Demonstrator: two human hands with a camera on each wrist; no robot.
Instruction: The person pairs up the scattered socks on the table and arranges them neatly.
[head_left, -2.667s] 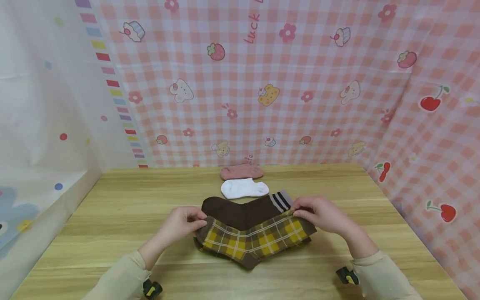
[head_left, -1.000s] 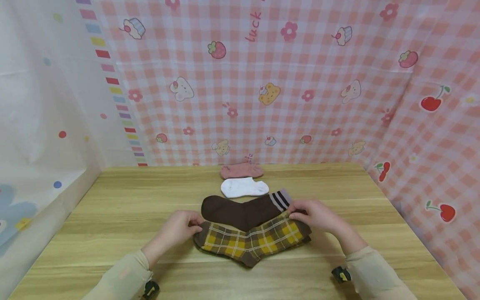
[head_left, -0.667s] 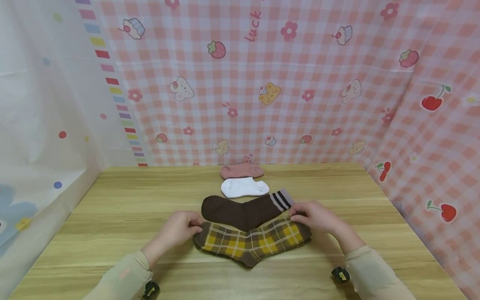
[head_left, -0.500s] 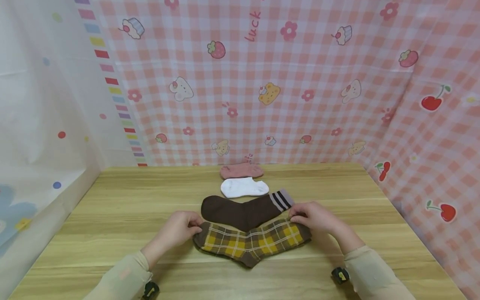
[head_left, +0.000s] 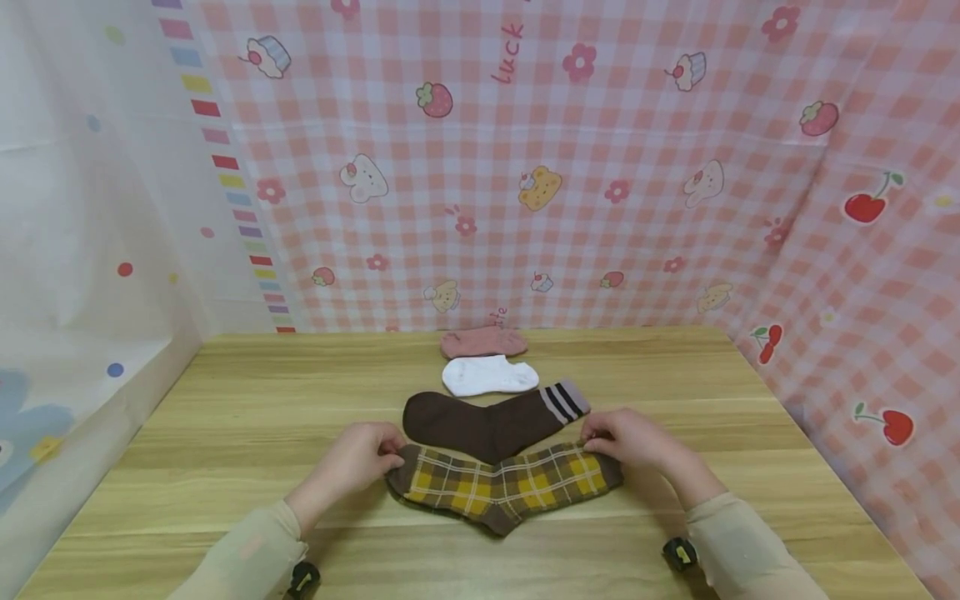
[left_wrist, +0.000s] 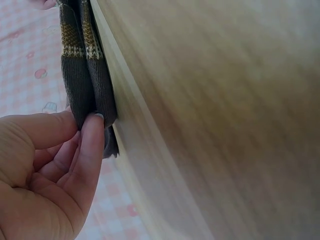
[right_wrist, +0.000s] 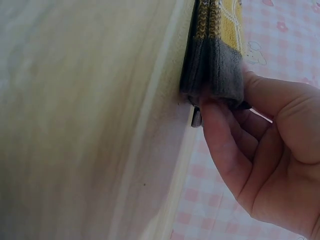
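Note:
A yellow-and-brown plaid sock (head_left: 525, 485) lies across the front of the table, on top of a second layer whose edge shows in both wrist views. My left hand (head_left: 358, 457) pinches its brown toe (left_wrist: 79, 92) between thumb and fingers. At the other end my right hand (head_left: 632, 440) pinches the brown cuff (right_wrist: 226, 75), index finger between the two layers and thumb on the outer side. Just behind it lies a dark brown sock (head_left: 487, 425) with a grey, black-striped cuff, close to the plaid sock's upper edge.
Farther back, a white ankle sock (head_left: 489, 377) and a pink ankle sock (head_left: 483, 342) lie in a row on the wooden table (head_left: 247, 417). A pink checked cloth (head_left: 495, 242) hangs behind the table. Small dark wrist cameras (head_left: 678, 553) sit under both sleeves.
The plaid sock's right end has come down nearer the lower layer, and the two now line up. My right hand shifted slightly toward me; the left hand stayed at the toe.

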